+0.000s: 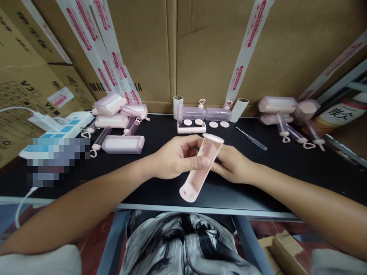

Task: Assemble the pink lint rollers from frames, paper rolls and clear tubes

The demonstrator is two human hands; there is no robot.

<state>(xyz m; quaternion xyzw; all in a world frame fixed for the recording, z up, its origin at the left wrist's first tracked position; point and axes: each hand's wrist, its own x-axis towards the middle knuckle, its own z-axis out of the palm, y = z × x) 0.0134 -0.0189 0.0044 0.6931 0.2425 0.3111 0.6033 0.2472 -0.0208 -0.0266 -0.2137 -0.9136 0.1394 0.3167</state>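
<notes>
Left hand: the left hand (177, 158) pinches a pale pink, half-round plastic shell (197, 176), thumb pressed across its hollow, other fingers curled behind.
Right hand: the right hand (233, 164) is at the shell's right edge, its fingers bent and partly hidden; I cannot tell whether they grip.
Held shell: just below the centre of the frame, tilted above the black tabletop (160, 191), open side showing; nothing visible sits inside the hollow.
Progress: the held shell looks unfilled, so its part of the work seems unfinished.
Loose parts: a second pale pink, trough-shaped shell (191, 130) and flat pale pink discs (213, 124) lie apart at centre, apparently unassembled.
Lavender cases: two see-through lavender plastic cases (218, 114) stand behind them; no contents can be made out.
White tubes: two white cardboard-like tubes (240, 110) flank the cases, open at the top; their insides are too dark to read.
Side piles: lavender-covered rollers with pale cores (123, 145) at left and similar rollers (278, 105) at upper right look assembled, as far as shows.
Tool: a slim screwdriver with a clear handle (252, 139) lies right of centre, touched by neither hand.
</notes>
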